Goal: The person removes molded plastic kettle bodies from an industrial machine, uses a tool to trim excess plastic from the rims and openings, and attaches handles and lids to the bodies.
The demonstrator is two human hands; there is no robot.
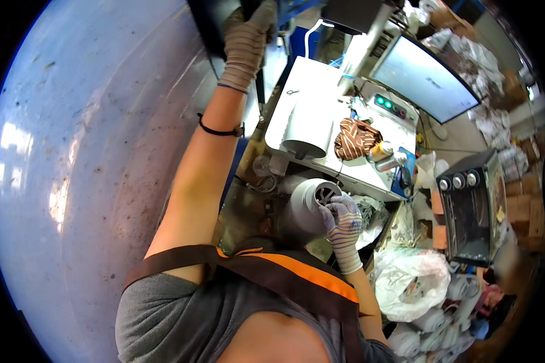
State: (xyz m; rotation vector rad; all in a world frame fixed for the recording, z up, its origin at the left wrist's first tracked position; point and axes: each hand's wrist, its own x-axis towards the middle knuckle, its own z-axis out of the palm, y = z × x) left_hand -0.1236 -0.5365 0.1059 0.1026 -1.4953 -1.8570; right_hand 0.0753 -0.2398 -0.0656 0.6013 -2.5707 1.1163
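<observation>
My right hand (345, 227), in a striped knit glove, grips the rim of a grey plastic pipe fitting (303, 209) in front of my body. The fitting is a wide cylinder with a spoked round opening tilted up to the right. My left arm reaches far forward, and my left hand (246, 45), gloved too, is at a dark upright part of a blue machine. Its fingers are partly cut off by the top of the picture and dark, so their grip cannot be made out. A grey half-round cover or pipe piece (307, 133) lies on the white table beyond the fitting.
A big blue curved panel (91, 181) fills the left side. The white table (300, 78) carries a brown striped cloth (356, 139), spray cans (389, 160) and a box with green buttons (393, 106). Rightward are a monitor (427, 78), a small oven (471, 209) and a white plastic bag (409, 284).
</observation>
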